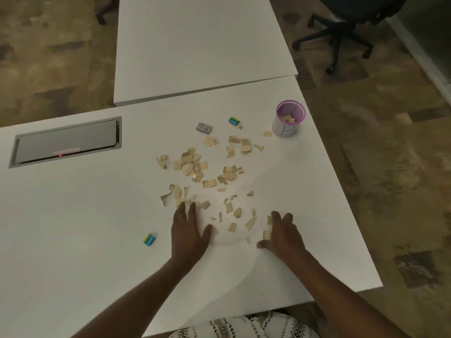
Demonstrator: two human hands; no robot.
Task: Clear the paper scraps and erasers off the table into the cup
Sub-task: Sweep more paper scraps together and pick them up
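Several tan paper scraps (195, 167) lie scattered over the middle of the white table (85, 228). A blue-and-yellow eraser (149, 239) rests left of my left hand, a second one (233, 120) sits farther back, and a grey eraser (204, 128) lies beside it. The purple-rimmed cup (288, 121) stands at the far right with a few scraps inside. My left hand (189, 230) lies flat, fingers apart, touching the near scraps. My right hand (280, 234) is spread on the table with scraps under its fingers.
A grey cable hatch (66, 141) is set into the table at the left. A second white table (195, 45) butts against the far edge. A black office chair (341, 28) stands on the carpet at the back right. The table's right edge runs close to the cup.
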